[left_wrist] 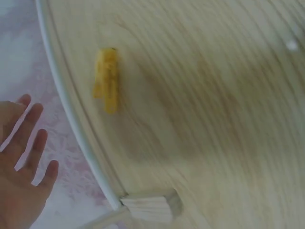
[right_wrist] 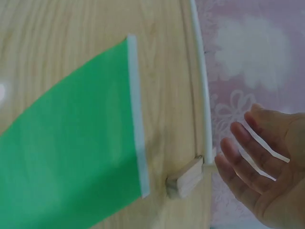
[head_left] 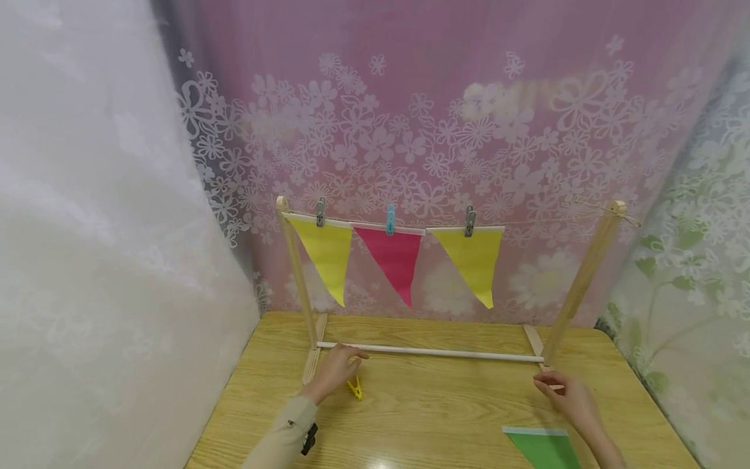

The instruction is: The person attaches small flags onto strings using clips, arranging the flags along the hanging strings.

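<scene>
Loosely bent and holding nothing, the left hand (head_left: 340, 368) hovers near the white rod (head_left: 433, 352), just above a yellow clothespin (left_wrist: 108, 80) on the table. At the right, the empty right hand (head_left: 567, 396) is over the table, its fingers relaxed, close to the right foot of the wooden stand (head_left: 577, 293). Below it lies a green pennant (right_wrist: 81, 138) with a white top strip. On the string between the posts hang a yellow pennant (head_left: 325, 251), a pink pennant (head_left: 395, 260) and a second yellow pennant (head_left: 473, 257), clipped by grey and blue clothespins (head_left: 390, 220).
The stand's left post (head_left: 297, 280) rises near the table's back left corner. A white rod joins the two posts low down. Pink flowered curtain (head_left: 410, 130) hangs behind the wood-grain table (head_left: 422, 410), with pale sheeting (head_left: 99, 228) on the left side.
</scene>
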Motion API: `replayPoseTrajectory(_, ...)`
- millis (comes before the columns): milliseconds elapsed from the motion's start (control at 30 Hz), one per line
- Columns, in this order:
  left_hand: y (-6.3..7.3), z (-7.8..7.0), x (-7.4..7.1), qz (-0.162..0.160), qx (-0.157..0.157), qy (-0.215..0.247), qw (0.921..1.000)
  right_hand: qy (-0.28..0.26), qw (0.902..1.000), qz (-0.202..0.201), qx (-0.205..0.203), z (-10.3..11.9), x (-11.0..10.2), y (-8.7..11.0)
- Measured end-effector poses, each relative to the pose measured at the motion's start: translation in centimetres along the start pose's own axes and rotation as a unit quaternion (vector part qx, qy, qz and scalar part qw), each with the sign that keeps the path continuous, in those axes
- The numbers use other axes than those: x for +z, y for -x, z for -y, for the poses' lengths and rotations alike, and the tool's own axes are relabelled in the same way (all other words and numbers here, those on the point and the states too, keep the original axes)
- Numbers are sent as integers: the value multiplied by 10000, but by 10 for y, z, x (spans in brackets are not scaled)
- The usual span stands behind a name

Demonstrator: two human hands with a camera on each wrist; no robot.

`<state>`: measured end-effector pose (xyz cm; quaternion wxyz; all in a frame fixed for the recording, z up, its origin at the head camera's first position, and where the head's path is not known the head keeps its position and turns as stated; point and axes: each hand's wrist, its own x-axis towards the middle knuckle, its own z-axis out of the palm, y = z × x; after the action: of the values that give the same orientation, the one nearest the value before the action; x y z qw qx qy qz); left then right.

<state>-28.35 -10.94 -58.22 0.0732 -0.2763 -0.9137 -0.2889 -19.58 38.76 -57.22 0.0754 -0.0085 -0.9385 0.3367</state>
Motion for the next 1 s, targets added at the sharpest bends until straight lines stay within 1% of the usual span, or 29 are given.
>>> replayPoseTrajectory(100, 9, 11, 2, 212, 136, -176, 9995, 248, 9992, 305, -34, -11, 2, 4)
replayPoseTrajectory(133, 11, 15, 2, 244, 228, -261, 9991, 312, 9987, 405, -20, -14, 2, 5)
replayPoseTrajectory(200, 15, 21, 3, 314, 291, -368, 9984, 408, 9973, 618, -9, -20, 3, 7)
replayPoseTrajectory(267, 19, 25, 4, 410, 304, -374, 9980, 438, 9958, 804, -7, -25, 4, 9)
replayPoseTrajectory(333, 21, 28, 4, 528, 243, -315, 9978, 468, 9948, 902, 58, -28, 5, 11)
replayPoseTrajectory(367, 23, 29, 4, 596, 177, -275, 9977, 488, 9942, 954, 106, -30, 6, 12)
replayPoseTrajectory(433, 25, 31, 5, 674, 156, -235, 9973, 501, 9933, 1017, 217, -32, 8, 14)
replayPoseTrajectory(467, 26, 31, 5, 698, 149, -196, 9973, 510, 9927, 1039, 334, -34, 9, 15)
replayPoseTrajectory(533, 28, 32, 6, 704, 164, -138, 9973, 571, 9912, 1096, 479, -37, 11, 18)
replayPoseTrajectory(633, 29, 32, 8, 621, 193, -104, 9978, 582, 9892, 1180, 644, -42, 14, 22)
replayPoseTrajectory(800, 28, 31, 13, 561, 222, -309, 9977, 533, 9877, 1232, 796, -46, 14, 25)
replayPoseTrajectory(1000, 28, 31, 18, 703, 178, -582, 9957, 888, 9833, 1378, 787, -52, 12, 27)
